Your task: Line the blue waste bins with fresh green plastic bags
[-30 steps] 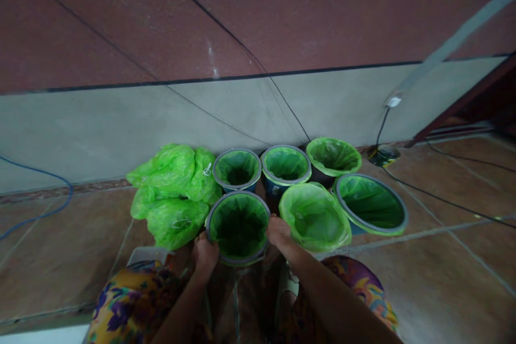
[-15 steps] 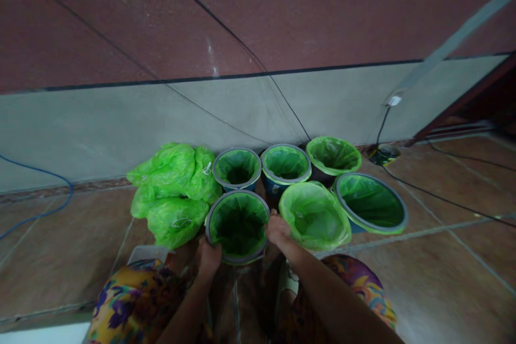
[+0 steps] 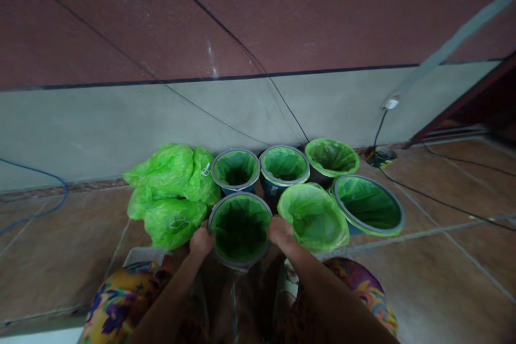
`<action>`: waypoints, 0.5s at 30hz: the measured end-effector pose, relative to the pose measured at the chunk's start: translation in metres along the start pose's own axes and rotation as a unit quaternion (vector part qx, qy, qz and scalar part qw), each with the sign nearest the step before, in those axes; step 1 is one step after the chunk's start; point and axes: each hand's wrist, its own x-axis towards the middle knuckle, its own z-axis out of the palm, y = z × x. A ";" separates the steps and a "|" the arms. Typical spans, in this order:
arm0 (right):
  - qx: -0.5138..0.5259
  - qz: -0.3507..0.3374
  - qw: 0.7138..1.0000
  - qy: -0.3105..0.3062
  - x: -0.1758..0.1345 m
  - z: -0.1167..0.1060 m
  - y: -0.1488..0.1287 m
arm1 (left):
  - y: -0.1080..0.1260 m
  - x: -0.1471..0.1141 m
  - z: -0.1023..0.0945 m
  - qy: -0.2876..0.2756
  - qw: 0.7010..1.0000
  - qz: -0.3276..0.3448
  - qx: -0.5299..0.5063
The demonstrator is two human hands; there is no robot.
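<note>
Directly in front of me stands a trash bin (image 3: 241, 260) with a grey rim and a green plastic liner inside. My left hand (image 3: 202, 238) grips its rim on the left side, fingers closed round the edge. On the opposite side my right hand (image 3: 280, 229) has the rim in its closed fingers; the fingertips are partly hidden. A bin with a pale green liner (image 3: 314, 217) folded over its top stands just right of my right hand. Behind are two grey-rimmed lined bins, the left one (image 3: 236, 172) and the middle one (image 3: 284, 165).
Filled green plastic bags (image 3: 173, 172) lie piled to the left. Two more lined bins, one by the wall (image 3: 331, 157) and one grey-rimmed (image 3: 368, 204), stand at the right. A small dark can (image 3: 381, 157), black cables and a blue cable (image 3: 60, 180) lie near the wall.
My left hand has slid up along the rim, from the lower left to the left side. My right hand has shifted slightly along the right side. The bin stays nearly in place.
</note>
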 end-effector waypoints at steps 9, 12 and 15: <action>-0.017 -0.004 1.000 0.018 0.001 0.002 -0.004 | 0.003 0.006 0.010 0.088 0.992 -0.017 -0.093; -0.023 -0.007 1.000 0.018 0.004 0.005 -0.002 | 0.007 0.019 0.006 0.106 0.974 -0.028 -0.196; -0.031 -0.016 0.999 0.028 0.007 0.012 0.001 | 0.008 0.032 0.006 0.117 0.953 -0.058 -0.273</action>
